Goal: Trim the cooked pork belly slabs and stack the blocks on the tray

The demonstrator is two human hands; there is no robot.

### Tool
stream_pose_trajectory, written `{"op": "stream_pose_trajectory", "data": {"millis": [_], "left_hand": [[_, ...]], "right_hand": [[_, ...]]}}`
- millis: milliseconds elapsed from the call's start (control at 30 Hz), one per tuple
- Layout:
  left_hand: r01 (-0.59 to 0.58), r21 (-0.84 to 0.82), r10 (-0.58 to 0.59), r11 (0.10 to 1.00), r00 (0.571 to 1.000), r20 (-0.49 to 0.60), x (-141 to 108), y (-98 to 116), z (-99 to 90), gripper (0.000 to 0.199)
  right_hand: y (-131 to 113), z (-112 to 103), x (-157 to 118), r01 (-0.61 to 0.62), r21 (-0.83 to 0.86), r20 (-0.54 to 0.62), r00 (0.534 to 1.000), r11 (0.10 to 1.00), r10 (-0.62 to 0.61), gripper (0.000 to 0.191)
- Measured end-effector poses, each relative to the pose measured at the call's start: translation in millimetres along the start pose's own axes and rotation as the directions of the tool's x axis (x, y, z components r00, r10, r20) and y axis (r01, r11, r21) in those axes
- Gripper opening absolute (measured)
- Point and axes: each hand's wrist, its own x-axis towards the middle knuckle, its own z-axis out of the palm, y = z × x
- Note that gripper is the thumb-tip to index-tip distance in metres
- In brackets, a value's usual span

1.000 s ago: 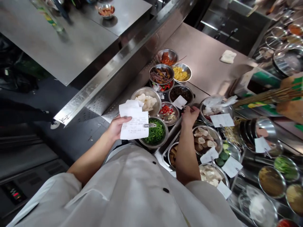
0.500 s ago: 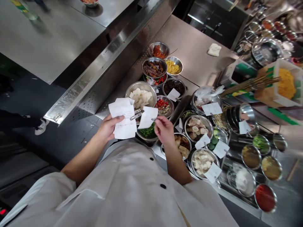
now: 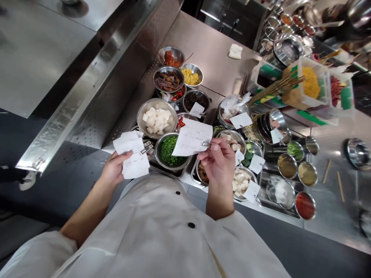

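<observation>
My left hand [image 3: 116, 166] is closed on a small stack of white paper slips [image 3: 135, 162], thumb on top. A metal clip [image 3: 146, 148] sits at the right edge of that stack. In my right hand [image 3: 218, 158], thumb and fingers pinch another clip [image 3: 206, 144] that bears a single printed paper slip [image 3: 193, 138]. This slip hangs over the bowl of chopped green herbs [image 3: 171, 150] and partly hides the bowl of red chillies [image 3: 180, 123]. Behind the two hands stands a steel bowl of white chunks [image 3: 157, 120].
Bowls of yellow pieces [image 3: 191, 75], dark strips [image 3: 168, 80] and white cubes [image 3: 242, 182] crowd the counter, several with clipped slips. Sauce pots [image 3: 305, 205] and plastic tubs [image 3: 313, 83] stand to the right. A steel ledge [image 3: 72, 100] runs along the left. A folded cloth [image 3: 235, 51] lies further back.
My right hand has moved right with its slip and clip, away from the left-hand stack. The slip now lies flatter, its print showing. The view has shifted to the right.
</observation>
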Motion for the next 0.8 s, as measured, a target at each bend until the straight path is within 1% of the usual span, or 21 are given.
{"op": "stream_pose_trajectory", "data": {"millis": [67, 167, 267, 367, 433, 500, 567, 633, 700, 733, 767, 800], "left_hand": [[0.001, 0.034, -0.003, 0.999, 0.999, 0.039, -1, 1, 1.7, 0.044], [-0.008, 0.071, 0.001, 0.997, 0.995, 0.098, -3, 3, 3.1, 0.052], [-0.030, 0.071, 0.021, 0.997, 0.991, 0.129, -6, 5, 4.1, 0.051], [-0.047, 0.048, 0.041, 0.998, 0.992, 0.123, -10, 8, 5.0, 0.049], [-0.020, 0.024, 0.016, 1.000, 0.986, 0.169, -13, 10, 4.7, 0.047], [0.036, 0.005, -0.036, 0.999, 0.964, 0.263, -17, 14, 3.0, 0.047], [0.082, 0.013, -0.081, 0.997, 0.935, 0.345, -21, 17, 0.1, 0.055], [0.088, 0.046, -0.098, 0.995, 0.918, 0.383, -24, 20, -2.9, 0.067], [0.087, 0.090, -0.117, 0.992, 0.900, 0.419, -27, 20, -4.3, 0.075], [0.098, 0.117, -0.141, 0.988, 0.881, 0.452, -29, 18, -4.2, 0.077], [0.120, 0.149, -0.179, 0.982, 0.851, 0.494, -32, 15, -3.8, 0.076], [0.146, 0.184, -0.224, 0.972, 0.813, 0.538, -35, 10, -3.0, 0.073]], "right_hand": [[-18, 20, -15, 0.016, -0.018, 0.073, 0.997, 1.000, -0.014, 0.042], [-30, 35, -27, 0.024, -0.033, 0.118, 0.993, 0.999, -0.020, 0.045], [-31, 39, -33, 0.026, -0.035, 0.126, 0.992, 0.999, -0.022, 0.046], [-28, 40, -40, 0.038, -0.012, 0.129, 0.991, 0.999, -0.036, 0.043], [-25, 40, -44, 0.046, 0.004, 0.118, 0.992, 0.999, -0.047, 0.042], [-20, 38, -46, 0.048, 0.021, 0.088, 0.995, 0.999, -0.050, 0.042], [-11, 32, -47, 0.038, 0.039, 0.050, 0.998, 0.999, -0.040, 0.042], [0, 23, -50, 0.022, 0.056, 0.008, 1.000, 0.998, -0.023, 0.043], [15, 13, -60, 0.030, 0.076, -0.050, 0.998, 0.997, -0.026, 0.044], [22, 8, -70, 0.044, 0.083, -0.088, 0.995, 0.996, -0.037, 0.045], [30, 3, -83, 0.059, 0.086, -0.127, 0.991, 0.995, -0.048, 0.046], [38, -2, -99, 0.071, 0.083, -0.167, 0.984, 0.994, -0.056, 0.047]]}}
